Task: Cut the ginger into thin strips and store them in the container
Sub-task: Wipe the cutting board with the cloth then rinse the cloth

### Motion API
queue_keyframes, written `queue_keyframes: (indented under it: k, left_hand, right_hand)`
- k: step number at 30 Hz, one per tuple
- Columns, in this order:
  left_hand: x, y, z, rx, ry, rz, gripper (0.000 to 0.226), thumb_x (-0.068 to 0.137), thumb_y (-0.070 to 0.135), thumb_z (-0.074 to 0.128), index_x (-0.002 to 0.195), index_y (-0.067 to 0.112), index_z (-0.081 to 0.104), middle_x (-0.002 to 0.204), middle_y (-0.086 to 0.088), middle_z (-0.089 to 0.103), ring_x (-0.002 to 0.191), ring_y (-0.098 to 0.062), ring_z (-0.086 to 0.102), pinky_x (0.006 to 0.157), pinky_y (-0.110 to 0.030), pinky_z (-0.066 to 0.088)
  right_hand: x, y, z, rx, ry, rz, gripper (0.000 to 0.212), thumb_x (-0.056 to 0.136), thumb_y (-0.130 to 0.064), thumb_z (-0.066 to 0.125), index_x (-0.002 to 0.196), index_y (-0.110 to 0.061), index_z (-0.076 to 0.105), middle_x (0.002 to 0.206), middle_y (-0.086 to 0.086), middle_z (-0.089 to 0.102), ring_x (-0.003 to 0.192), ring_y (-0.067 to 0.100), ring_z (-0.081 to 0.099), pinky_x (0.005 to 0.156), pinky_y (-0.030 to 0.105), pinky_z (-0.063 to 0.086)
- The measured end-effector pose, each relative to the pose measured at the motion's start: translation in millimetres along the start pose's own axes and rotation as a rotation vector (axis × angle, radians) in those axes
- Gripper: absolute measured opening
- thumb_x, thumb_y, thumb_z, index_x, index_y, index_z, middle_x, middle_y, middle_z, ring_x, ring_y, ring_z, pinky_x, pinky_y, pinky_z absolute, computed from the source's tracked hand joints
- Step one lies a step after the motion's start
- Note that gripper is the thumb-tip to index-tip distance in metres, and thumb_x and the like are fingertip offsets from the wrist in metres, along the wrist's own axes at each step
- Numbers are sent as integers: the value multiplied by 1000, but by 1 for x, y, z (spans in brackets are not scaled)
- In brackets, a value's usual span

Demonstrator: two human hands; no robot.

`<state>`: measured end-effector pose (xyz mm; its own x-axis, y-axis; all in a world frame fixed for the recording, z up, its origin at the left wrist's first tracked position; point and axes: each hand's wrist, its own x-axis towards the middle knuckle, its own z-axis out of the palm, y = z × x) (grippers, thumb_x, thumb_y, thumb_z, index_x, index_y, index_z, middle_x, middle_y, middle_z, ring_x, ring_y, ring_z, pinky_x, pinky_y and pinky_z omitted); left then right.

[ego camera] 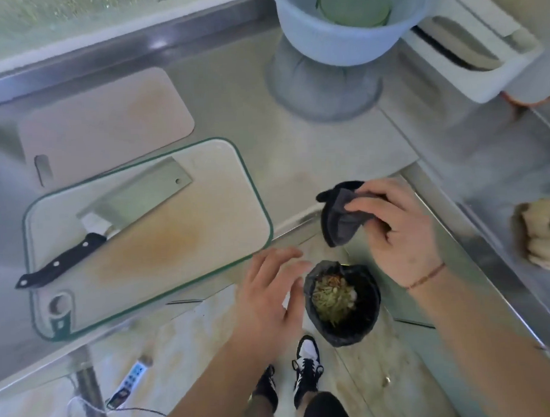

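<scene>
Holding a dark cloth [339, 218] bunched in my right hand [399, 225], fingers and thumb curled round it, I have it hanging just past the bench [296, 151] edge, above the small bin [342, 302] on the floor. My left hand [270, 302] hovers with its grip apart, fingers straight and relaxed, just left of the bin's rim and clamped on nothing. The bin, lined with a black bag, already has pale green and brown scraps in it.

The ginger [539, 233] lies well off to the right of my right hand, a knobbly pale lump on the steel surface there, uncut as far as I can tell. The green-edged cutting board [205, 210] sits to the left of my left hand with the cleaver [111, 214] lying flat across it, nobody holding it. A second, plain board [108, 120] lies beyond it. No cut strips show on either board, so I judge the cutting not yet begun.

This looks like tidying before cutting. To do it well I should shake the cloth straight over the bin's mouth, keeping crumbs off the floor and my shoes [304, 372], then put it aside before fetching the ginger. Which vessel is the container I cannot tell; a pale blue colander [323, 35] stands far beyond my right hand.
</scene>
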<state>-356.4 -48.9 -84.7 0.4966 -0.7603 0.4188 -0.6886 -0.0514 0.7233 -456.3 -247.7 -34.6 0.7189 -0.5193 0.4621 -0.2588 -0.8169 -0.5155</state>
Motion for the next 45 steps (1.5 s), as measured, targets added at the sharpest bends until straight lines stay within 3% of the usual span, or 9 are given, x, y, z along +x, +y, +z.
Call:
queue_keyframes:
  k: [6, 12, 15, 19, 23, 29, 33, 40, 45]
  left_hand:
    - [-58, -2, 72, -4, -191, -283, 25, 94, 18, 52, 106, 19, 74, 113, 10, 67, 107, -7, 59, 95, -16, 45]
    - [-124, -33, 174, -55, -390, -1060, 20, 100, 18, 57, 115, 27, 66, 120, 12, 64, 90, 1, 59, 65, -1, 39]
    - [-154, -61, 226, -52, -522, -1311, 29, 102, 24, 56, 130, 21, 58, 123, 6, 58, 75, -3, 54, 50, -7, 41]
    - [-189, -104, 290, -69, -591, -1524, 48, 101, 35, 60, 142, 11, 50, 127, -5, 61, 93, -17, 54, 79, -27, 43]
    - [-212, -152, 351, -114, -476, -1685, 40, 97, 33, 65, 122, 2, 64, 70, -5, 54, 58, -20, 49, 58, -28, 41]
    - [-231, -204, 410, -264, -187, -1863, 24, 98, 14, 57, 121, 6, 57, 87, -13, 65, 73, -31, 66, 78, -45, 62]
    - [-234, -208, 415, -265, -113, -1843, 26, 101, 1, 32, 115, 12, 51, 93, -13, 61, 78, -34, 69, 42, -35, 55]
    - [-238, -203, 397, -198, -191, -1721, 32, 95, -6, 39, 118, 2, 59, 87, -11, 60, 82, -42, 69, 66, -48, 63]
    - [-249, -190, 360, -154, -213, -1694, 35, 93, -6, 42, 119, 1, 64, 98, -16, 66, 83, -38, 69, 48, -31, 59]
  right_hand:
    - [-126, 73, -7, 325, 13, 603, 66, 75, 25, 47, 68, -34, 73, 101, 4, 63, 99, 17, 61, 91, 20, 47]
    - [-237, 158, 23, 527, 45, 1229, 23, 73, -14, 59, 51, -15, 64, 58, -11, 63, 66, 12, 58, 69, 26, 46]
    - [-285, 196, 46, 357, -105, 1241, 26, 75, -13, 77, 59, -12, 56, 55, -9, 53, 58, 11, 50, 63, 31, 44]
    - [-325, 236, 80, 254, -102, 1268, 26, 72, -6, 79, 64, -19, 58, 69, -4, 57, 67, 12, 53, 67, 31, 49]
    - [-350, 277, 114, 234, -94, 1209, 30, 73, -2, 77, 63, -22, 56, 69, -8, 55, 68, 12, 52, 66, 26, 41]
    - [-376, 311, 142, 209, -103, 1195, 30, 73, -1, 77, 63, -21, 57, 70, -7, 55, 67, 10, 52, 62, 20, 41]
    - [-381, 319, 143, 181, -149, 1152, 32, 72, -2, 77, 61, -23, 56, 72, -4, 58, 71, 12, 53, 66, 25, 41]
    - [-368, 300, 130, 130, -290, 1067, 24, 75, -8, 78, 69, -24, 60, 89, -6, 62, 86, 7, 56, 80, 23, 40]
    - [-355, 284, 110, 95, -359, 1038, 20, 77, -10, 77, 71, -23, 62, 92, -10, 60, 88, 2, 54, 83, 25, 40]
